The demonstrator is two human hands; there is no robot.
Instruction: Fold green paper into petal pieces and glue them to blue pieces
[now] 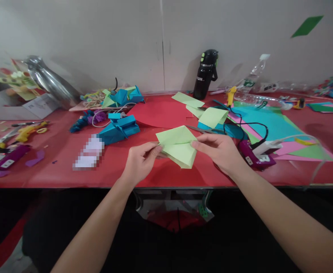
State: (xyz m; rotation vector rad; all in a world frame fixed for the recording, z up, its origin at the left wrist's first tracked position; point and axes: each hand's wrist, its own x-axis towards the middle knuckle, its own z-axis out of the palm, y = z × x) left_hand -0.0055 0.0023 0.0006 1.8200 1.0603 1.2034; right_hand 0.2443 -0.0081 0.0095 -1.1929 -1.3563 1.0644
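Observation:
A folded light green paper (180,146) is held up over the front of the red table, with a crease running across its middle. My left hand (142,161) pinches its left corner between thumb and fingers. On the other side, my right hand (219,151) grips the right edge, thumb and fingers pressed together. Behind the paper lies a large red paper circle (160,112). Scissors (202,129) lie just beyond my right hand, beside more light green pieces (213,116). Folded blue paper shapes (119,129) rest to the left.
A black bottle (204,76) stands at the back, near clear plastic bottles (260,100). Purple power strips (255,157) with cables sit right and left. Coloured sheets (277,123) cover the right side. A metal jug (51,83) and a white box (41,108) are at the left.

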